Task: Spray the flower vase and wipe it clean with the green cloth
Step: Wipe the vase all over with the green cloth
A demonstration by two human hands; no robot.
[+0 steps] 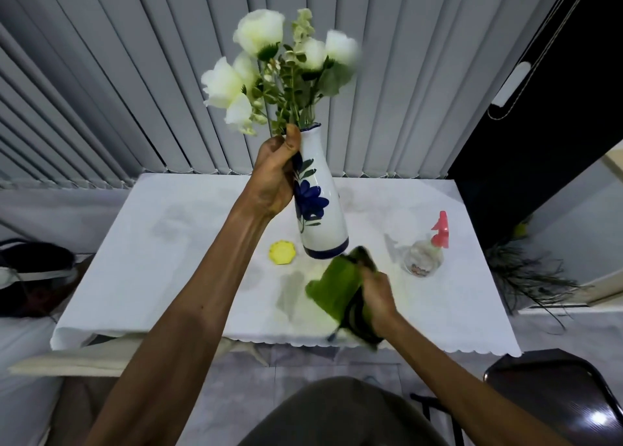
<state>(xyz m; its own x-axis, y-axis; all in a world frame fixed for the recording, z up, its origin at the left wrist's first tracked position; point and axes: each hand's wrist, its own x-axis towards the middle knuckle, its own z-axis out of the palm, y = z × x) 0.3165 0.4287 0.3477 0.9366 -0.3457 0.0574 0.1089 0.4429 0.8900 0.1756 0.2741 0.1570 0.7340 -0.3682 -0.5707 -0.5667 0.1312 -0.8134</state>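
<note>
So the left hand point(274, 172) has its fingers clamped round the neck of the white flower vase point(318, 196), lifted off the table point(161, 243) and tilted, white roses point(259, 31) up top. Right hand point(377, 294) grips the bunched green cloth point(332, 287) just under the vase base, blurry. Spray bottle point(425, 253) stands off right

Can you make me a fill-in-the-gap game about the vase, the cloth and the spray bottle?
1. The left hand holds the vase by its ____.
2. The right hand holds a cloth coloured ____.
3. The spray bottle on the table has a ____ top.
4. The flowers in the vase are ____.

Missing words: neck; green; pink; white
</note>
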